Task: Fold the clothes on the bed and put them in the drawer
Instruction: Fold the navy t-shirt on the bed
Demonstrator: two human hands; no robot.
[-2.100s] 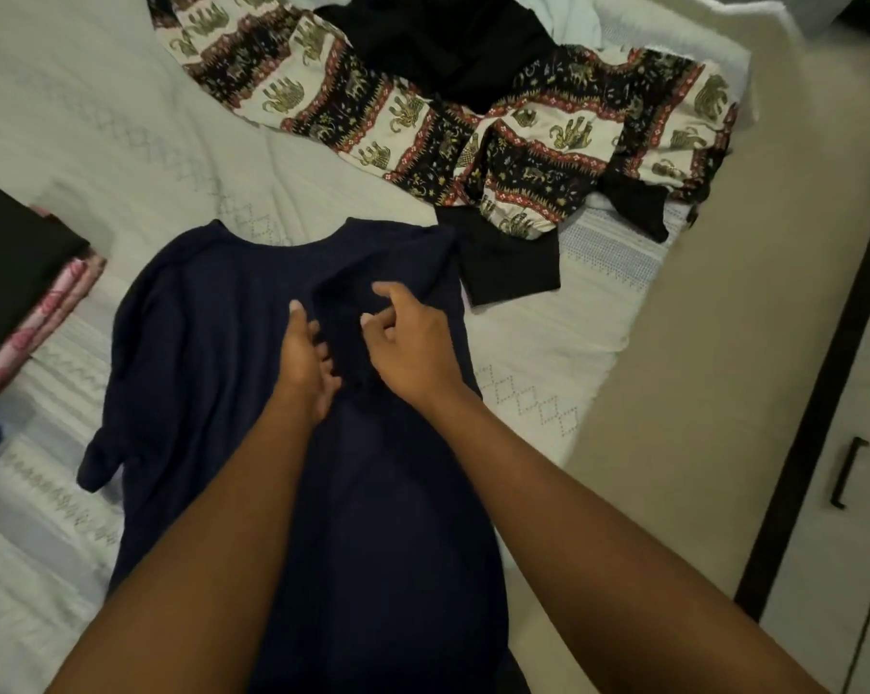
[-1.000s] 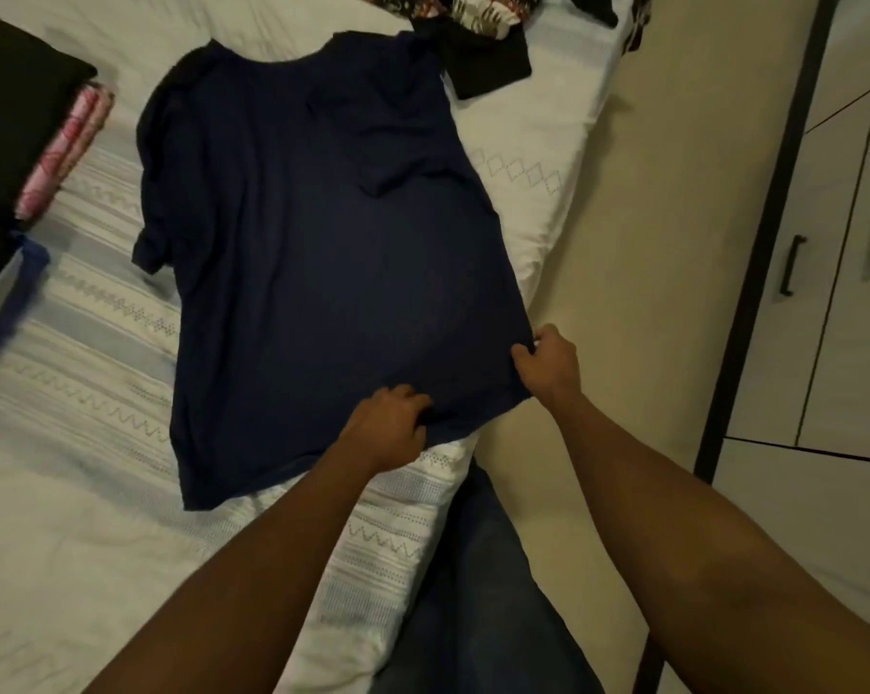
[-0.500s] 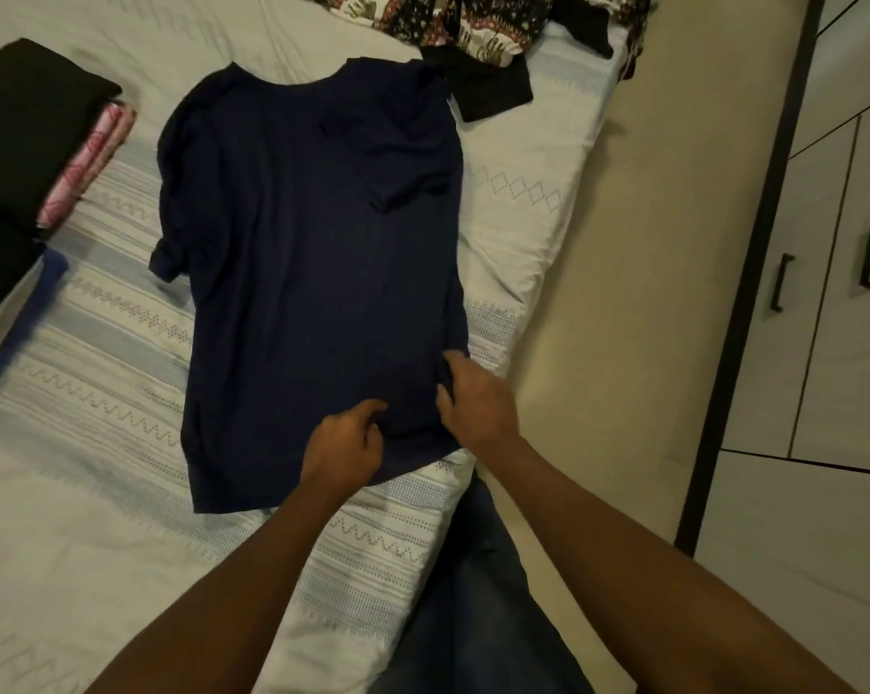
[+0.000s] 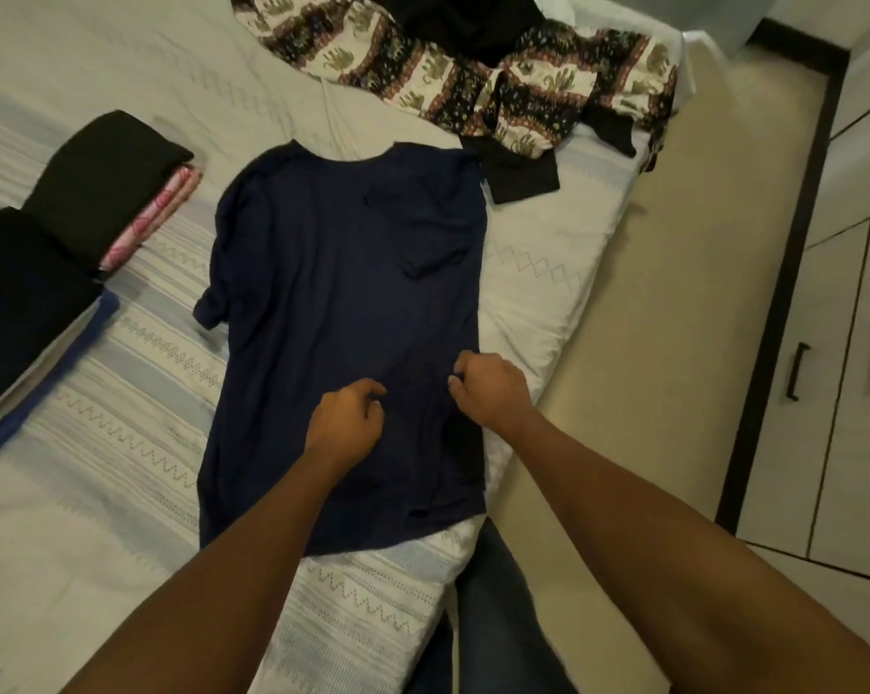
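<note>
Fingers (image 4: 370,390) of left hand (image 4: 345,423) curled on navy t-shirt (image 4: 343,293), near half; whether gripping cloth, cannot tell. Right hand (image 4: 490,388), fingers bent together, pinches t-shirt's right folded edge.

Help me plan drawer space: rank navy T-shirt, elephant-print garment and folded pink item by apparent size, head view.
1. navy T-shirt
2. elephant-print garment; crumpled, farther, cropped, so unsure
3. folded pink item, mostly covered
</note>
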